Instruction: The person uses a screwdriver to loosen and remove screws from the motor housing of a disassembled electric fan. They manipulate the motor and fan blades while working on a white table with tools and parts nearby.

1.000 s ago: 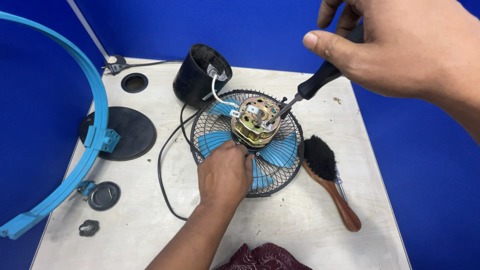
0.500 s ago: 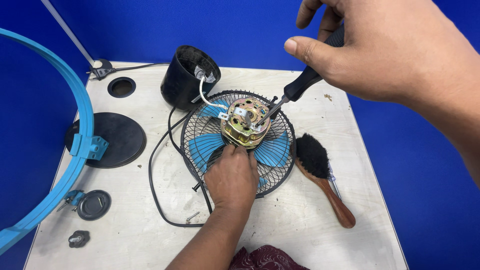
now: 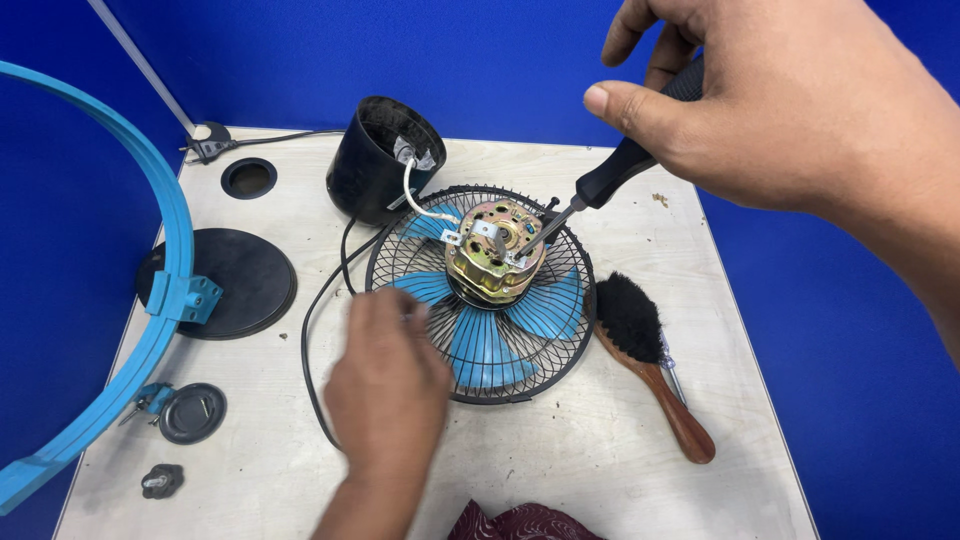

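A dismantled fan lies spread over a pale plywood table set against blue walls. Along the left edge curves a light-blue guard ring, and beside it rest a black round base plate, a smaller black cap and a small black knob near the front-left corner. A plug and a round hole mark the back-left corner. The left hand, blurred, hovers over the front-left rim of the black wire fan grille at the table's middle; its grip looks loose and holds nothing that can be made out. Blue blades show through the grille, and the brass-coloured motor sits bare on top. White wires run from the motor to the black motor housing lying just behind the grille, and a black cord loops off to the left. The right hand comes in from the back-right, its grip clenched on the black handle of a screwdriver whose tip meets the motor's top. A wooden-handled brush with black bristles lies just right of the grille. A dark red cloth peeks in at the front edge.
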